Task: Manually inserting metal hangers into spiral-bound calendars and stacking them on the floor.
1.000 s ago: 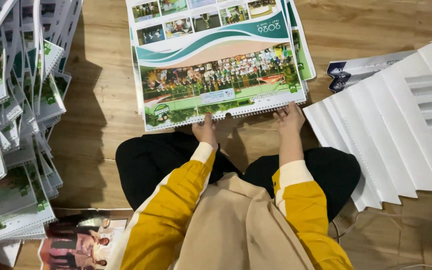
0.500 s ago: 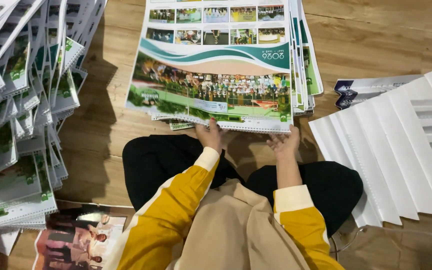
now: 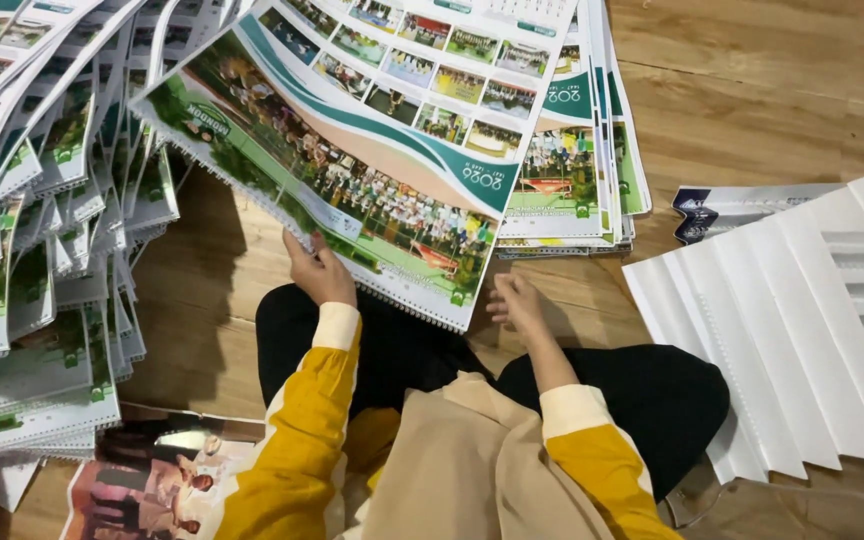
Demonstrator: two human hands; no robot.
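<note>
The left hand (image 3: 320, 272) pinches the near, wire-bound edge of a spiral-bound wall calendar (image 3: 352, 170), thumb on top and fingers beneath, holding it tilted up off the wooden floor (image 3: 772, 90) and swung toward the person's left. The right hand (image 3: 517, 300) hangs loosely curled just off the calendar's near right corner, apparently not touching it. The step in hand looks like carrying one calendar across from the flat stack (image 3: 582, 170) lying just beyond the right hand toward the fanned-out pile (image 3: 42, 220) well to the left of the left hand. Setting it there would call for matching the overlap. White sheets (image 3: 802, 330) lie fanned to the right.
</note>
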